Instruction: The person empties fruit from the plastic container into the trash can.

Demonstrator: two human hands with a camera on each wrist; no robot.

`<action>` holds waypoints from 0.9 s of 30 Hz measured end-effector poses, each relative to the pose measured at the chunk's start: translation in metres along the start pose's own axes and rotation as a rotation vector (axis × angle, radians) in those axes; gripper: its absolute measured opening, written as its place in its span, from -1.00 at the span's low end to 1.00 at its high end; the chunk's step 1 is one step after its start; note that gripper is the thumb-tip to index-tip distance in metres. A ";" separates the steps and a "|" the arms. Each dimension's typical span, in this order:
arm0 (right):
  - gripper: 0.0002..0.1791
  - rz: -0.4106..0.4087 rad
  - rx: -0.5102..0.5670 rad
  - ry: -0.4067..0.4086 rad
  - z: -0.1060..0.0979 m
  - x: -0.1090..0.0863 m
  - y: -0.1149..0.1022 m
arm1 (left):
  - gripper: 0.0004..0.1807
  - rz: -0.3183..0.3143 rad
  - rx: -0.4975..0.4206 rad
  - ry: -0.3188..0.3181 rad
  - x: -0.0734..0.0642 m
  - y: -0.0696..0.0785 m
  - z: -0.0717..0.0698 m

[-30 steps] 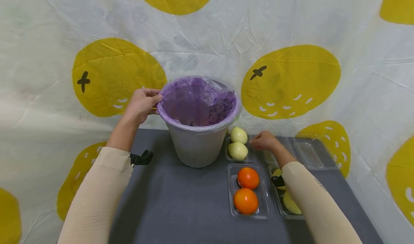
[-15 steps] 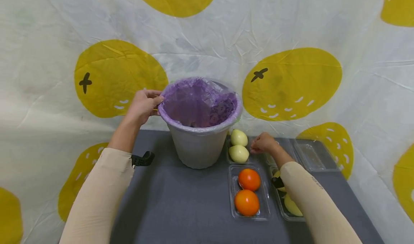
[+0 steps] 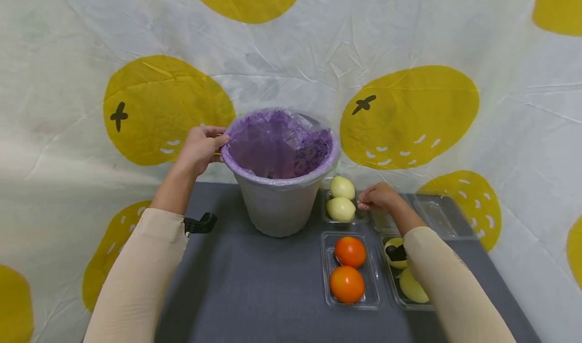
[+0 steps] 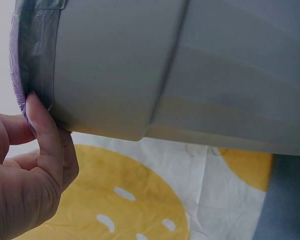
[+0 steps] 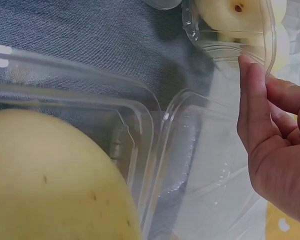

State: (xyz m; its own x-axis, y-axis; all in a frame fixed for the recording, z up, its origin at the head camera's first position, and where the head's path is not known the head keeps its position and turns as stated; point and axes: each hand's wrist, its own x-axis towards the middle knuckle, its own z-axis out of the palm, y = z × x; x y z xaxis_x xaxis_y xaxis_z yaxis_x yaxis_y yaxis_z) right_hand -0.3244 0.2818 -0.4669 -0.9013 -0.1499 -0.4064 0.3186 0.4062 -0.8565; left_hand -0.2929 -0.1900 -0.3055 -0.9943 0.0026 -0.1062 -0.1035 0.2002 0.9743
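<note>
My left hand grips the left rim of a pale grey trash bin, thumb over the purple bag that lines it. In the left wrist view the left fingers curl under the bag's folded edge. Right of the bin, my right hand holds the edge of a clear plastic tray with two pale yellow fruits. The right wrist view shows the right thumb and fingertips pinching that tray's edge; part of one fruit shows inside.
Nearer on the dark table, a second clear tray holds two glossy orange fruits. Beside it another tray with yellow fruits lies partly under my right forearm. Clear trays also stand at the back right, before a patterned cloth.
The tray with the pale yellow fruits has shifted a little right and up in the head view, along with my right hand. My left hand keeps its hold on the bin's rim.
</note>
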 end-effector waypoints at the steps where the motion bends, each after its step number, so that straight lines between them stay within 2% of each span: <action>1: -0.60 -0.011 0.001 -0.006 -0.001 -0.002 -0.001 | -0.46 0.000 -0.001 -0.001 0.000 0.000 0.000; 14: -0.52 -0.072 -0.019 -0.013 -0.021 -0.031 -0.019 | -0.45 -0.005 -0.004 -0.012 0.000 -0.001 -0.002; 27: -0.49 -0.107 0.106 -0.049 -0.041 -0.048 -0.028 | -0.45 -0.018 -0.014 -0.003 -0.001 0.001 -0.001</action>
State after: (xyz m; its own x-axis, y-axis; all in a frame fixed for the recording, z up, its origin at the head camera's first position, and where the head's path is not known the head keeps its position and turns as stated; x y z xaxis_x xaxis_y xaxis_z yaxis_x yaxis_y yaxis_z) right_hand -0.3024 0.3147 -0.4100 -0.9170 -0.2324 -0.3243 0.2535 0.2883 -0.9234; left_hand -0.2924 -0.1903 -0.3040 -0.9923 0.0019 -0.1242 -0.1217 0.1866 0.9749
